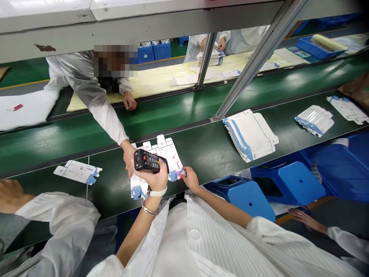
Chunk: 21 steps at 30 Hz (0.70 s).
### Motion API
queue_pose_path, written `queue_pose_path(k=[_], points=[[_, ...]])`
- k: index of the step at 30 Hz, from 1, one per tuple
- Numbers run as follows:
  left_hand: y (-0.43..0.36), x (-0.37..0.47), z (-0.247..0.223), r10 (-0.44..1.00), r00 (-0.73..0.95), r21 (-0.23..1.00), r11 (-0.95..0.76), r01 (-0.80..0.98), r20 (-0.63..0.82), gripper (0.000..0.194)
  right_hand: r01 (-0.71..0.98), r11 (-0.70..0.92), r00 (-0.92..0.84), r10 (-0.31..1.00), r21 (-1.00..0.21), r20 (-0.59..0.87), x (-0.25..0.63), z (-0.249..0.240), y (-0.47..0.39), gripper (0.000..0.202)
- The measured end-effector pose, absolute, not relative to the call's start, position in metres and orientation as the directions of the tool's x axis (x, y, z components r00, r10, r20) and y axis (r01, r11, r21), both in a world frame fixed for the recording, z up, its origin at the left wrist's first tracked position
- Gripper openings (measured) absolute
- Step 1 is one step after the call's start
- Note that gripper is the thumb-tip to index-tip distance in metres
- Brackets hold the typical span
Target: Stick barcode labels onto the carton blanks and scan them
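Observation:
My left hand, with a watch and bracelets at the wrist, is wrapped round a black handheld barcode scanner with a keypad. Under and beside the scanner lie several flat unfolded cartons, white with blue ends and printed labels. The scanner and my hand hide part of them. My right hand grips the near right corner of the rightmost carton, by a pink patch. From across the bench a co-worker's hand reaches to the left side of these cartons, close to the scanner.
Another flat carton lies to the left, near a second co-worker's sleeve. Stacked flat cartons and a fanned pile are on the right. A metal post slants above the bench. Blue stools stand below its edge.

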<state>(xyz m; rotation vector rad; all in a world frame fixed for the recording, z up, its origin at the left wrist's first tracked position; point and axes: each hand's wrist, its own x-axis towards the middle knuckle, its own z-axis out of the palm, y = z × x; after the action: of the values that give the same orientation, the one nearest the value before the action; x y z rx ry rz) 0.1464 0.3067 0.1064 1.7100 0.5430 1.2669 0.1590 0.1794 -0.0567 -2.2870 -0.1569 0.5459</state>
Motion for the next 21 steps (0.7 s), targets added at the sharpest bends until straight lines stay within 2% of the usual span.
queue_pose_path(k=[7,11,15,21], points=[[0.303,0.15,0.105,0.789,0.401,0.884,-0.435,-0.169,0.465,0.079,-0.089,-0.65,0.891,0.287,-0.755,-0.352,0.163,-0.056,0.176,0.029],[0.298,0.151,0.112,0.801,0.387,0.889,-0.424,-0.174,0.458,0.075,-0.154,-0.585,0.87,0.302,-0.797,-0.39,0.164,-0.054,0.173,0.016],[0.3,0.147,0.13,0.818,0.317,0.877,-0.457,-0.147,0.48,0.073,-0.243,-0.463,0.817,0.376,-0.852,-0.438,0.163,-0.046,0.169,0.008],[0.318,0.133,0.142,0.826,0.244,0.862,-0.486,-0.147,0.507,0.068,-0.312,-0.351,0.727,0.51,-0.883,-0.46,0.148,-0.029,0.188,0.011]])
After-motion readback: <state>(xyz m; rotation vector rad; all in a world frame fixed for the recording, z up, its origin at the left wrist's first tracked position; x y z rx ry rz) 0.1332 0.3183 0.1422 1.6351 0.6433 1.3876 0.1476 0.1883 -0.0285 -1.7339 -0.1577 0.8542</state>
